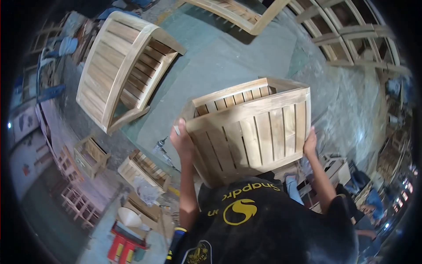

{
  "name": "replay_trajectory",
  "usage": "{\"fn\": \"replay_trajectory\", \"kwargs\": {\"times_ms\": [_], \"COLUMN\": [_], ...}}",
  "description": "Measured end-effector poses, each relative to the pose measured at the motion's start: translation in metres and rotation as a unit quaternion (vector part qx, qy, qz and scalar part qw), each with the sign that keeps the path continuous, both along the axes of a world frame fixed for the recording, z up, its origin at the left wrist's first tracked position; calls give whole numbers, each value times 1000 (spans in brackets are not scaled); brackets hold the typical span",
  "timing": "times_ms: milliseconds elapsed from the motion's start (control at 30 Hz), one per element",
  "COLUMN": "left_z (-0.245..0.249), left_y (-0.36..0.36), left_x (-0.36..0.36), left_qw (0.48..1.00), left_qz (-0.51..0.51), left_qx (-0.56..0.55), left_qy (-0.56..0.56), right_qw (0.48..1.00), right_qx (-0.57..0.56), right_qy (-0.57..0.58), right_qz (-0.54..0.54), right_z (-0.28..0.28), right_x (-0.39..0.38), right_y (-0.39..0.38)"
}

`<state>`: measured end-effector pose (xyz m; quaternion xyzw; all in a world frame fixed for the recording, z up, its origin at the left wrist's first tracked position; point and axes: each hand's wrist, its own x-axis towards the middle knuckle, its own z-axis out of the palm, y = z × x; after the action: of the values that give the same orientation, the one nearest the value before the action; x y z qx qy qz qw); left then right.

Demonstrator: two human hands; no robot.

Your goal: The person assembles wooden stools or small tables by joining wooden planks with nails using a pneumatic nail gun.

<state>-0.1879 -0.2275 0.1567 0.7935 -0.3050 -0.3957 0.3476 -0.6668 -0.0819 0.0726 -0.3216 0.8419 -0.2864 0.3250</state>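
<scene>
A pale wooden slatted furniture piece (257, 132), resembling a boxy chair frame, is tilted close in front of my dark shirt. My left hand (181, 137) grips its left edge near the upper corner; something white shows on a finger. On the opposite side, my right hand (310, 143) clasps the right edge lower down. The slatted face is turned toward me, and more slats show through the opening behind the top rail. Part of the piece's lower edge is hidden by my shirt.
Another slatted wooden piece (118, 70) rests on the grey floor covering (220, 57) at upper left. A wooden frame (237, 15) lies at the far top. A power drill (161, 147) is left of my arm, near a small slatted crate (144, 169). Stacked frames (351, 35) stand upper right.
</scene>
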Motion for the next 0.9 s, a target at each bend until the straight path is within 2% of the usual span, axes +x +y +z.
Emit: {"fn": "replay_trajectory", "kwargs": {"times_ms": [67, 167, 267, 300, 400, 467, 500, 600, 667, 700, 767, 800, 833, 900], "left_z": [-1, -11, 7, 19, 52, 31, 15, -18, -19, -23, 4, 12, 0, -22], "left_y": [-6, -6, -12, -6, -1, 6, 11, 15, 19, 20, 14, 12, 12, 3], "left_x": [4, 20, 42, 50, 81, 124, 143, 173, 176, 176, 166, 163, 170, 187], "left_qw": [1000, 1000, 1000, 1000, 990, 983, 978, 985, 992, 991, 980, 966, 944, 961], "left_qz": [3, -10, 18, 26, 104, 116, 117, 119, 120, 129, 102, 85, 83, 50], "left_qx": [14, 9, 0, 10, 62, 21, 2, -25, 13, 38, 138, 194, 220, 105], "left_qy": [-1, -19, -14, -6, 72, 141, 174, 125, 37, -3, -101, -149, -231, -252], "right_qw": [998, 994, 997, 998, 989, 970, 963, 948, 949, 953, 958, 956, 952, 938], "right_qx": [48, 102, 62, 15, 49, 0, 32, 73, 64, 61, 73, 68, 61, -9], "right_qy": [25, 0, -34, -41, -42, -37, -34, -7, -12, -2, -15, 29, 73, 180], "right_qz": [10, -29, 44, 55, 134, 239, 264, 311, 308, 298, 275, 283, 291, 296], "right_z": [27, 15, 59, 75, 131, 139, 137, 99, 83, 78, 90, 87, 84, 76], "right_x": [14, 4, 29, 42, 84, 104, 115, 140, 153, 156, 161, 164, 166, 172], "right_y": [-18, -23, -51, -60, -105, -136, -151, -186, -195, -193, -188, -181, -176, -170]}}
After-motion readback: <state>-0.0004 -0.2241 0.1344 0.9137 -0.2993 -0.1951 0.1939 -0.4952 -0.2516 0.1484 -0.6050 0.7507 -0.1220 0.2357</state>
